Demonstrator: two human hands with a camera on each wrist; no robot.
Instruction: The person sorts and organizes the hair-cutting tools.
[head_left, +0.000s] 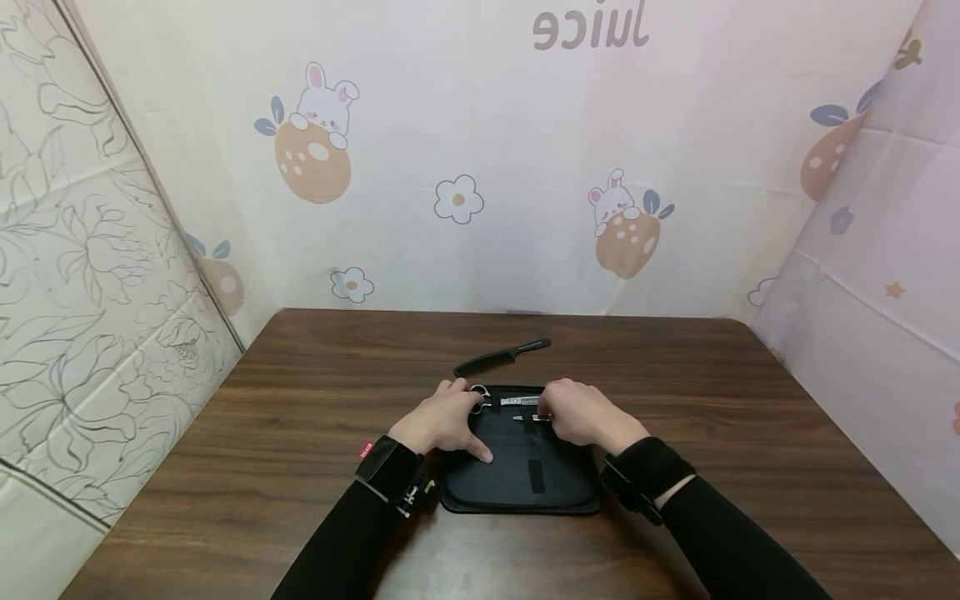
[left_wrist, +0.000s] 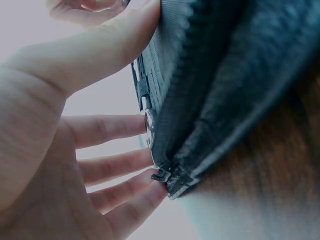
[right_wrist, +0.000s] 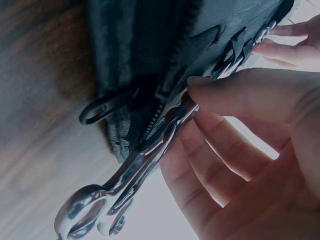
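A black zip case (head_left: 517, 479) lies spread on the table. My right hand (head_left: 587, 412) is over its upper right part and pinches a pair of silver scissors (right_wrist: 125, 182) between thumb and fingers. Their finger rings stick out past the case's zipped edge; their tip (head_left: 518, 418) shows by a small black strap (head_left: 529, 425). My left hand (head_left: 444, 421) rests spread on the case's left side, thumb on the black lining, fingers at the edge. Beside its fingertips are the rings of a second pair of scissors (head_left: 480, 389), whose blade (head_left: 520, 401) lies along the case's top.
A black comb (head_left: 498, 358) lies behind the case on the brown wooden table (head_left: 315, 400). Another strap (head_left: 536, 477) sits lower on the lining. A zip pull (right_wrist: 102, 107) hangs at the case's edge. A printed curtain (head_left: 465, 258) stands behind the table.
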